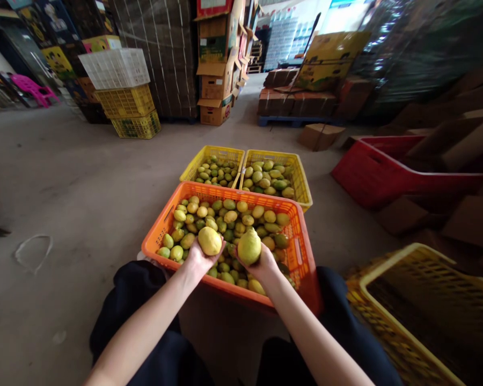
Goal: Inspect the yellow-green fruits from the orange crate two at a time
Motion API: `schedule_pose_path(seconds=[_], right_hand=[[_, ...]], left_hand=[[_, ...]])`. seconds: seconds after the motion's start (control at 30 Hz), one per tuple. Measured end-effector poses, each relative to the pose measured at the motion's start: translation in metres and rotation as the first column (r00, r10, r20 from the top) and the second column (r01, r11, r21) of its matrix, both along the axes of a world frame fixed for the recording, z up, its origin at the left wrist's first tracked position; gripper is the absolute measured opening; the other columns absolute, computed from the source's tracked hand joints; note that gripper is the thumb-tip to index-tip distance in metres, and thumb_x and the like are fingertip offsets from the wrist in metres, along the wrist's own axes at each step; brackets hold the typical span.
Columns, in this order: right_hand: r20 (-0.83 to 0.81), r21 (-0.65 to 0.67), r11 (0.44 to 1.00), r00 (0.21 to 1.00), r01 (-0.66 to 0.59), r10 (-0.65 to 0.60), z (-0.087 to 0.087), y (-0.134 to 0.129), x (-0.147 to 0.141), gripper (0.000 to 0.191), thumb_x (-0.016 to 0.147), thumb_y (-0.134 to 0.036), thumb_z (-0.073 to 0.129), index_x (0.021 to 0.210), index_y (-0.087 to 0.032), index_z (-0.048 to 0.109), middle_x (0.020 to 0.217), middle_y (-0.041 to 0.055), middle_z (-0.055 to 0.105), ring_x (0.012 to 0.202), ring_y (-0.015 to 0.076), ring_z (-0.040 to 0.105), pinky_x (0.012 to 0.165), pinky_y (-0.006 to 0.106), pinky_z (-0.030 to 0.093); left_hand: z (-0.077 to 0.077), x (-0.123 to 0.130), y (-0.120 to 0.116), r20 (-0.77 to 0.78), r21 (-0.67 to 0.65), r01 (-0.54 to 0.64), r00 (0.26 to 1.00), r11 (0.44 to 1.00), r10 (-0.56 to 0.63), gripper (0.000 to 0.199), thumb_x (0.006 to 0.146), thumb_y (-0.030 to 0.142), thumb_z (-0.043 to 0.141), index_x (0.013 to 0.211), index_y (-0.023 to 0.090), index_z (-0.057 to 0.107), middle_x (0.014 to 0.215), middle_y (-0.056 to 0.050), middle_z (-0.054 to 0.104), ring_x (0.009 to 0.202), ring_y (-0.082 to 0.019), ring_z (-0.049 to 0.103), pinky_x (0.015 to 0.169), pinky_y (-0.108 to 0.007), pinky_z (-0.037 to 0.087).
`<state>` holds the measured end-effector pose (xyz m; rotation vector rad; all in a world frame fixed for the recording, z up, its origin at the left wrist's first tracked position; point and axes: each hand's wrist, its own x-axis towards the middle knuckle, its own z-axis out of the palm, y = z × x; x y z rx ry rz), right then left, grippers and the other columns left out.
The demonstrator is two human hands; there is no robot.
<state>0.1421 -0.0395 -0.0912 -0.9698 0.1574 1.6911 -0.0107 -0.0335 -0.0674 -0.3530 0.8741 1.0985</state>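
Observation:
Two lemons are held up over an orange crate (225, 289) full of yellow and green lemons (230, 216). My left hand (198, 260) cups a rounded yellow lemon (210, 240) in its palm, fingers curled beneath it. On the other side, my right hand (264, 264) holds a larger greenish-yellow lemon (249, 247) with a knobbed tip pointing up. Most of my fingers are hidden under the fruit. Both hands are close together above the crate's middle.
Behind the orange crate stand two yellow crates (306, 187) holding more lemons. At the right are a yellow crate (410, 316) and a red bin (362, 171) with cardboard. Stacked crates (129, 102), cartons (213, 88) and a loaded blue pallet (285, 121) are farther back.

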Motion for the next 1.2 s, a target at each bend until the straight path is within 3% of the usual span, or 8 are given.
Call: schedule_pose_path(seconds=[0.1, 0.23, 0.33, 0.5, 0.73, 0.93, 1.1, 1.2], right_hand=[[0.007, -0.105, 0.994, 1.0, 0.012, -0.011, 0.009, -0.001, -0.002, 0.015, 0.085, -0.019, 0.041, 0.081, -0.021, 0.055, 0.063, 0.0008, 0.063, 0.059, 0.0167, 0.062, 0.057, 0.035, 0.057], [0.095, -0.127, 0.987, 0.992, 0.099, -0.088, 0.017, -0.001, -0.001, 0.01, 0.085, -0.024, 0.045, 0.081, -0.024, 0.053, 0.061, -0.0029, 0.061, 0.056, 0.0149, 0.059, 0.054, 0.033, 0.056], [0.107, -0.145, 0.988, 0.994, 0.044, -0.029, 0.018, -0.001, 0.001, 0.015, 0.087, -0.027, 0.041, 0.079, -0.023, 0.052, 0.058, -0.0014, 0.06, 0.053, 0.016, 0.058, 0.048, 0.031, 0.053], [0.096, -0.13, 0.99, 0.993, -0.053, 0.066, 0.017, 0.002, 0.004, 0.025, 0.089, -0.025, 0.031, 0.08, -0.02, 0.054, 0.061, 0.0041, 0.062, 0.054, 0.0175, 0.059, 0.045, 0.027, 0.048], [0.148, -0.133, 0.989, 0.988, 0.06, -0.04, 0.019, 0.006, 0.012, 0.015, 0.087, -0.031, 0.041, 0.078, -0.023, 0.051, 0.056, -0.003, 0.059, 0.051, 0.0154, 0.057, 0.051, 0.03, 0.05], [0.069, -0.093, 0.995, 0.997, -0.029, 0.036, 0.014, 0.005, 0.019, 0.02, 0.085, -0.03, 0.038, 0.081, -0.021, 0.055, 0.059, 0.0018, 0.061, 0.052, 0.0189, 0.059, 0.05, 0.033, 0.049], [0.112, -0.098, 0.995, 0.994, 0.015, -0.004, 0.012, 0.005, 0.02, 0.015, 0.084, -0.028, 0.04, 0.083, -0.024, 0.055, 0.056, -0.003, 0.059, 0.049, 0.0165, 0.057, 0.053, 0.033, 0.051], [0.108, -0.092, 0.995, 0.994, 0.039, -0.029, 0.017, 0.003, 0.019, 0.017, 0.085, -0.027, 0.039, 0.083, -0.023, 0.056, 0.057, -0.003, 0.06, 0.05, 0.0157, 0.059, 0.054, 0.032, 0.052]], left_hand=[[0.003, 0.001, -0.002, -0.017, 0.055, 0.037, 0.999, 0.998, -0.036, 0.026, 0.089, 0.031, 0.039, 0.092, 0.013, 0.059, 0.077, -0.006, 0.063, 0.073, -0.019, 0.064, 0.064, -0.036, 0.057], [0.004, 0.001, -0.001, -0.146, 0.071, 0.013, 0.989, 0.997, -0.003, 0.021, 0.082, 0.036, 0.053, 0.09, 0.017, 0.059, 0.08, -0.005, 0.064, 0.076, -0.02, 0.063, 0.068, -0.037, 0.056], [0.002, 0.0, 0.002, -0.118, 0.056, 0.029, 0.993, 0.998, -0.022, 0.021, 0.082, 0.036, 0.056, 0.09, 0.017, 0.058, 0.081, -0.004, 0.064, 0.075, -0.019, 0.063, 0.066, -0.037, 0.056], [-0.003, 0.001, 0.006, -0.048, 0.034, 0.063, 0.997, 0.997, -0.062, 0.021, 0.089, 0.031, 0.046, 0.097, 0.016, 0.059, 0.08, -0.004, 0.063, 0.076, -0.019, 0.063, 0.067, -0.04, 0.056], [0.006, 0.006, 0.013, -0.183, 0.105, 0.064, 0.982, 0.992, -0.044, 0.02, 0.081, 0.034, 0.061, 0.093, 0.018, 0.058, 0.087, -0.005, 0.064, 0.078, -0.019, 0.063, 0.065, -0.037, 0.057], [0.007, 0.013, 0.019, 0.008, 0.139, 0.071, 0.997, 0.988, -0.073, 0.024, 0.088, 0.034, 0.047, 0.094, 0.014, 0.059, 0.081, -0.008, 0.063, 0.074, -0.021, 0.063, 0.06, -0.036, 0.057], [0.002, 0.02, 0.02, 0.079, 0.117, 0.116, 0.989, 0.986, -0.126, 0.028, 0.089, 0.021, 0.037, 0.102, 0.012, 0.06, 0.084, -0.01, 0.065, 0.076, -0.022, 0.066, 0.06, -0.036, 0.056], [-0.001, 0.021, 0.02, 0.082, 0.125, 0.136, 0.986, 0.983, -0.146, 0.029, 0.089, 0.025, 0.04, 0.105, 0.012, 0.06, 0.084, -0.01, 0.066, 0.078, -0.023, 0.066, 0.06, -0.036, 0.056]])
